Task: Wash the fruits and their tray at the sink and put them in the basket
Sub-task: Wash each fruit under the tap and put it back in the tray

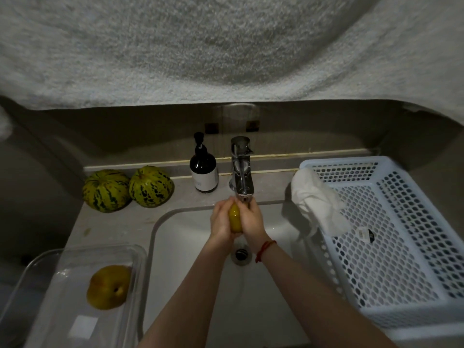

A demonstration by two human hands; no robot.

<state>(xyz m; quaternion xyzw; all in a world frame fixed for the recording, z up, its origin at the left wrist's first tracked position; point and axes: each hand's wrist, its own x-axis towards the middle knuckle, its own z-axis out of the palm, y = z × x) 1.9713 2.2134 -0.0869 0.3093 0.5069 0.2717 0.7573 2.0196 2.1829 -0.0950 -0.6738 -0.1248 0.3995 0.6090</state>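
Both the left hand (221, 222) and the right hand (252, 219) wrapped a yellow fruit (235, 218) under the tap (242, 182), above the sink (175, 234); wet skin could slip it free; the basket (391, 237) waited beside the right hand.

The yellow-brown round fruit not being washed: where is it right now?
In the head view it lies at lower left in the clear plastic tray, the yellow-brown round fruit sitting on the counter left of the white sink basin.
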